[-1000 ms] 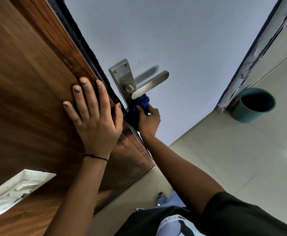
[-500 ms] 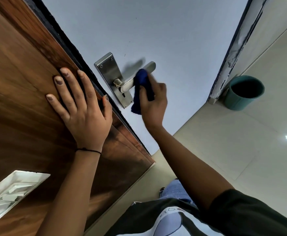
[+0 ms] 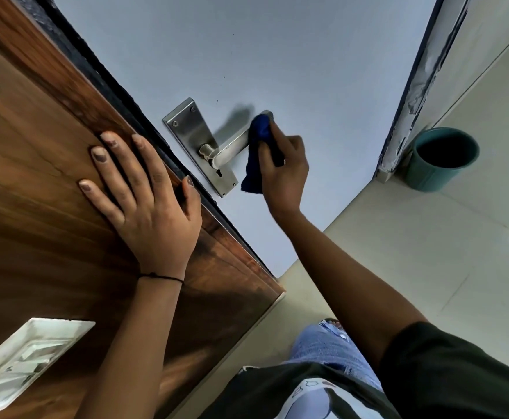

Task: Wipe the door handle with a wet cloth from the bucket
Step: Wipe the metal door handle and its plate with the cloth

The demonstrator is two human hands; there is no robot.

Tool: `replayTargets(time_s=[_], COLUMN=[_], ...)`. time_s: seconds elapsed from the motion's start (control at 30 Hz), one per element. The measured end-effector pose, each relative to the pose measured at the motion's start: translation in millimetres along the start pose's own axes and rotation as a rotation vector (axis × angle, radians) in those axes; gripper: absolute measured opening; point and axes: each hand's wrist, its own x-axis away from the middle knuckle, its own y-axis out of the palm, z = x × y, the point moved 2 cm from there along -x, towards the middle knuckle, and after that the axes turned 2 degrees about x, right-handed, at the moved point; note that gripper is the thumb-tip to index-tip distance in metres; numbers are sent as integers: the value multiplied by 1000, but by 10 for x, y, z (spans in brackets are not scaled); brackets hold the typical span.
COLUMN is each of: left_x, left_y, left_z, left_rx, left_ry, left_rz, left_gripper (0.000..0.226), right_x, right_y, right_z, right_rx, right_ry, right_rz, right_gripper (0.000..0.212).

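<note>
1. My right hand [image 3: 283, 173] has slid the blue cloth [image 3: 259, 146] outward along the door handle [image 3: 232, 146]; half a second ago it sat mid-lever, a second ago down by the base; now it wraps the free tip.
2. I judge the lever nearly covered; the backplate [image 3: 197, 140] may need another pass.
3. My right fingers pinch the cloth around the lever; my left hand [image 3: 147, 201] lies flat, fingers spread, on the wooden frame [image 3: 35, 176].
4. The handle's long axis runs from the spindle up and right, tip pointing toward the bucket [image 3: 440, 160] on the floor.
</note>
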Motion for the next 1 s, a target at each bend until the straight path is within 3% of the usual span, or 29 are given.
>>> replayTargets(time_s=[0.2, 0.4, 0.5, 0.67, 0.73, 0.87, 1.0], left_x=[3, 0, 6, 13, 12, 7, 9], left_y=[12, 27, 36, 36, 41, 52, 75], left_z=[3, 2, 3, 4, -1, -2, -7], left_rx=[3, 9, 4, -1, -7, -15, -27], left_ry=[-9, -14, -14, -12, -14, -10, -15], left_rz=[8, 4, 12, 0, 6, 15, 24], left_gripper=[66, 68, 68, 68, 68, 68, 68], right_x=[482, -219, -13, 570, 403, -211, 22], right_y=[176, -30, 77, 251, 192, -14, 74], right_z=[22, 13, -40, -8, 20, 13, -24], right_rx=[130, -5, -34, 101, 113, 52, 125], right_ry=[-296, 33, -26, -340, -315, -63, -198], right_rz=[-205, 56, 26, -246, -191, 21, -63], right_gripper=[37, 39, 37, 39, 38, 38, 39])
